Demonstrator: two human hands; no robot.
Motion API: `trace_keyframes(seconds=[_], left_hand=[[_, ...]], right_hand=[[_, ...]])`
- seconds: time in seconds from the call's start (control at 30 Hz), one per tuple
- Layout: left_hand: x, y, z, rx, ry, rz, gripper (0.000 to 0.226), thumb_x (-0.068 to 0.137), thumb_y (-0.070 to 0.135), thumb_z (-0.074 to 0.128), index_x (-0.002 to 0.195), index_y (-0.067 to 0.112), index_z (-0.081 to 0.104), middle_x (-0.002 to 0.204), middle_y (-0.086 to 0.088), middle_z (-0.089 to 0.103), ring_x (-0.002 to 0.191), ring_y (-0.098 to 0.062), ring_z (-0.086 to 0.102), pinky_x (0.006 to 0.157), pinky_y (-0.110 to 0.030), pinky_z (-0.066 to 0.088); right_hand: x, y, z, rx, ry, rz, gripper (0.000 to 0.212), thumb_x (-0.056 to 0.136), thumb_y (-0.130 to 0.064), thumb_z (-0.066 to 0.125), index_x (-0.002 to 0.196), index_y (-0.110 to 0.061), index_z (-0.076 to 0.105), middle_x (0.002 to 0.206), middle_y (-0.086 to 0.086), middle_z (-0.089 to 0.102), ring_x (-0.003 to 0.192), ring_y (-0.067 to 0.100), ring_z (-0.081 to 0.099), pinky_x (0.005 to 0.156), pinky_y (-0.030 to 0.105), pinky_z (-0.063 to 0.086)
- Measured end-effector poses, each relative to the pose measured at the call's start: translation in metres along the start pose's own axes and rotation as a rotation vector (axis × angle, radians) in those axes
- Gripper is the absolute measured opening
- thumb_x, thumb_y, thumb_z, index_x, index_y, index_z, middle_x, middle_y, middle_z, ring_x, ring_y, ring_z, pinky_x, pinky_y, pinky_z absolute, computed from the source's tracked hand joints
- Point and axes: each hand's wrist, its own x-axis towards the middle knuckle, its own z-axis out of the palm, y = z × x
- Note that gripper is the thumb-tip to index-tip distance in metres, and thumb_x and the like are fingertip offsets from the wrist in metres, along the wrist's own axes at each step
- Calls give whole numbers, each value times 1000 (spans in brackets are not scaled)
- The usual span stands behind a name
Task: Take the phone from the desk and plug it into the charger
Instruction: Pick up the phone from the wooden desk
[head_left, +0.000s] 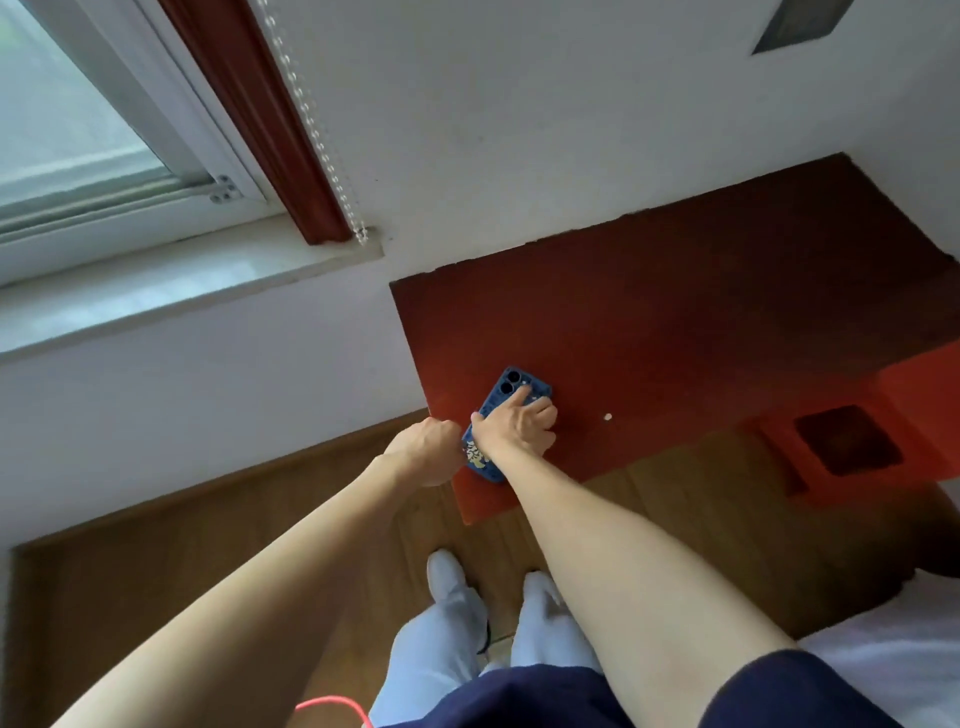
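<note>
A phone (511, 387) in a blue patterned case lies face down near the front left corner of the red desk (675, 322). My right hand (519, 426) rests on top of it, index finger stretched toward the camera lenses, thumb on its left edge and the other fingers curled at its right edge. My left hand (428, 452) is a closed fist touching the phone's lower left edge. Its contents are hidden. A pink-red charger cable (332, 706) loops below my left forearm at the bottom of the view.
A white wall and a window sill (156, 296) lie left of the desk, with a red curtain (249, 119) and a bead chain. A small white speck (608, 417) lies on the desk. There is a wooden floor (208, 519), my feet below, and a white bed edge (883, 649) at right.
</note>
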Motion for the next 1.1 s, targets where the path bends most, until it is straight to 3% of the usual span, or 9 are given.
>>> trace_keyframes(seconds=[0.17,0.27,0.37,0.5,0.67,0.73,0.87,1.0,1.1], left_hand=[[-2,5,12,-57,56,-74,18,90,15,41,77,10,53,88,-15,71,66,-27,57,58,-35,43],[-10,5,18,-122,75,-118,23,90,18,41,72,11,52,84,-12,68,67,-26,57,58,-34,42],[-23,7,20,-179,103,-150,30,88,16,40,58,17,35,73,-10,57,64,-27,51,53,-31,36],[-41,15,22,-204,118,-188,38,91,17,42,55,19,28,61,-2,46,65,-28,48,57,-33,36],[-64,25,27,-279,143,-246,37,90,20,42,54,19,34,62,-3,49,64,-26,49,57,-32,40],[-76,29,25,-300,148,-276,34,90,19,44,56,17,38,70,-12,53,66,-26,49,57,-30,38],[-98,28,25,-304,167,-345,21,94,20,45,77,7,49,83,-8,56,73,-25,53,62,-33,41],[-122,15,29,-301,211,-417,21,94,22,46,84,5,53,96,-15,64,78,-27,56,65,-33,43],[-147,-3,33,-347,256,-485,25,93,22,46,96,1,60,107,-17,68,92,-33,65,73,-35,49]], right_hand=[[1,-3,18,-110,71,-32,111,80,-74,51,156,-9,3,151,26,23,133,38,26,100,54,37],[-2,3,22,-142,80,-145,113,80,-67,59,156,-8,-1,157,30,14,138,41,21,106,55,30],[-3,19,18,-146,52,-240,116,77,-55,69,156,-8,-2,159,31,8,142,41,19,113,50,26],[-14,37,20,-139,117,-279,109,80,-53,68,155,-8,3,155,26,21,135,37,28,105,49,35],[-23,47,9,-206,65,-302,116,71,-55,76,153,-12,8,145,21,34,128,33,33,98,48,39],[-26,49,0,-207,29,-306,117,71,-59,73,154,-13,4,145,21,37,128,33,33,99,47,36],[-37,43,-19,-161,-78,-328,109,74,-60,67,153,-13,8,146,19,38,131,33,31,99,46,34],[-58,28,-26,-133,-194,-396,103,76,-62,60,152,-14,10,149,19,35,137,35,25,104,51,30],[-85,10,-22,-118,-259,-493,97,74,-60,57,148,-12,17,145,18,39,134,35,29,103,51,37]])
